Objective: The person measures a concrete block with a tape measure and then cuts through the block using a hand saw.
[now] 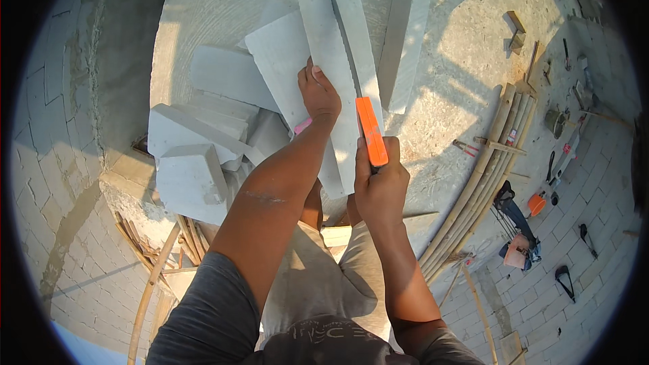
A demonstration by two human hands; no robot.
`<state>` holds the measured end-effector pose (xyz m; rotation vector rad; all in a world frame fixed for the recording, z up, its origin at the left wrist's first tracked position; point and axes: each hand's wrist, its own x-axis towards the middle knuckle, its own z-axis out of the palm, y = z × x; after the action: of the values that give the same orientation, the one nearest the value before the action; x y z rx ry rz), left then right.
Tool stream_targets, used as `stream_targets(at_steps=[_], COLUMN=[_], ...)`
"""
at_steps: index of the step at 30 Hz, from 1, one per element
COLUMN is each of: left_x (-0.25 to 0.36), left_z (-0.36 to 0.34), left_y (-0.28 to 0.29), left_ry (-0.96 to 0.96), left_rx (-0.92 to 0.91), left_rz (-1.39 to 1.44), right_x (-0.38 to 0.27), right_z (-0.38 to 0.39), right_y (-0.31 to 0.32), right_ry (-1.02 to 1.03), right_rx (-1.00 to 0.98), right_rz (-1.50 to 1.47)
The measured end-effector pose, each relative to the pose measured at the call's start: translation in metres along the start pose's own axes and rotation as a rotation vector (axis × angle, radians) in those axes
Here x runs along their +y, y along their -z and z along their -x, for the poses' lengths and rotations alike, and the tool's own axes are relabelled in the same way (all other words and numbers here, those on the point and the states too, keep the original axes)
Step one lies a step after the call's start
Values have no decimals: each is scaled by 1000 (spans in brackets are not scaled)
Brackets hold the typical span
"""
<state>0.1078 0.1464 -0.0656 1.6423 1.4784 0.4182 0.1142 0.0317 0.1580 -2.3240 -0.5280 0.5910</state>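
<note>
left hand [319, 94] flat on grey slab [324, 61], right hand [380, 186] clenched around orange tool [372, 132]

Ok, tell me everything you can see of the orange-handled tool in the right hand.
The orange-handled tool shows a flat, bright orange handle, plastic by the look, pointing up and slightly left from the right hand, which grips its lower end. Its working end looks like a thin dark blade running up along the edge of the long pale grey slab, though it is hard to make out. The left hand presses that slab beside it.
</note>
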Motion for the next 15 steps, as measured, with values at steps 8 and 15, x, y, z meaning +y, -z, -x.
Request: stream_targets(at_steps=[8,15], left_x=[-26,-2], left_z=[0,1], left_y=[-3,-6], left_ry=[-49,-89], left_rx=[14,17], left_rz=[-3,-16], right_x=[-4,-11], right_z=[-38,-67], right_y=[-12,-18], right_ry=[-86,-149], right_rx=[-83,-87], right_rz=[4,82])
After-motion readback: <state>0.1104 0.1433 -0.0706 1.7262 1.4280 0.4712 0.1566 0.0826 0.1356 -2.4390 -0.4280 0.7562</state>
